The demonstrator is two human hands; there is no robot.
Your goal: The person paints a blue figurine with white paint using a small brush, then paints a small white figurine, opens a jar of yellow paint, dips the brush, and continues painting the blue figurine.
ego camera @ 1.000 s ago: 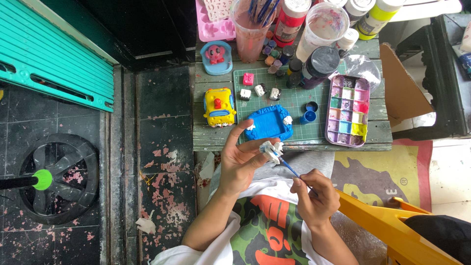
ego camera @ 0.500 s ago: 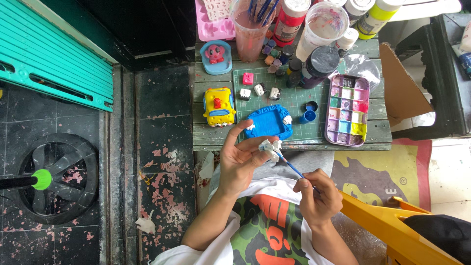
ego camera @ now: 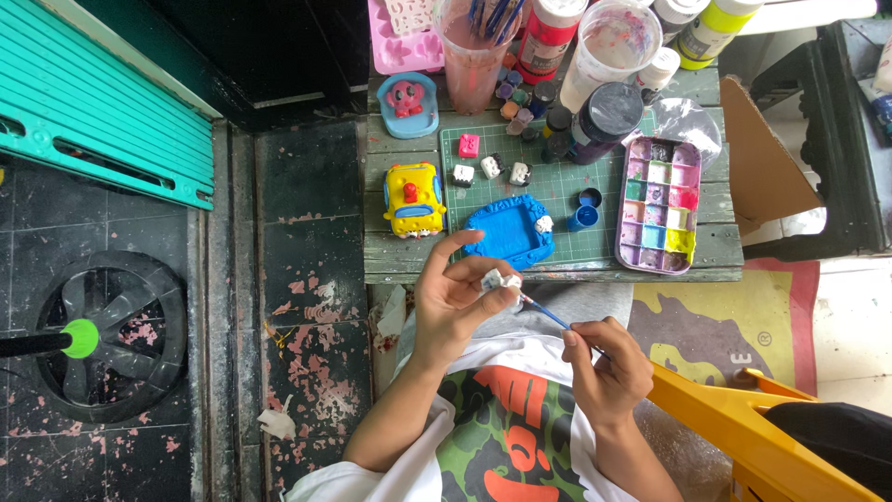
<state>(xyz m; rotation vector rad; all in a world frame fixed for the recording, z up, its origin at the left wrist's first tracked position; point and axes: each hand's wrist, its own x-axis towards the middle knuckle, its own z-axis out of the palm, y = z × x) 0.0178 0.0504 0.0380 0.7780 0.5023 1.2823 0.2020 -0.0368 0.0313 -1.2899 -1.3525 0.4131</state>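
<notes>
The person's left hand [ego camera: 455, 302] pinches a small white moulded figurine with dark patches [ego camera: 497, 281] between thumb and fingertips, holding it in the air just in front of the near edge of the weathered grey wooden table [ego camera: 400, 265]. The right hand [ego camera: 609, 367] has its thumb and forefinger pressed together around the blue handle of a thin paintbrush [ego camera: 546, 314], the other fingers curled in; the brush tip meets the figurine's lower right side.

The step in hand looks like fine painting of that little piece. To do it well, the left hand would best keep the figurine steady and turn it in small amounts, with its fingertips off the wet side. The brush should carry little paint and touch with only its tip, and resting the right wrist against the lap or the table edge would likely steady the stroke.

On the table's green gridded cutting mat [ego camera: 567, 191] lie a blue rectangular clay tray [ego camera: 506, 232], three more small white figurines [ego camera: 491, 169] and a pink one [ego camera: 469, 145]. A rectangular pink palette with many filled colour wells [ego camera: 660, 204] sits to the right, well within reach for reloading, and a yellow toy-like painted car [ego camera: 413, 198] stands to the left of the mat.
</notes>
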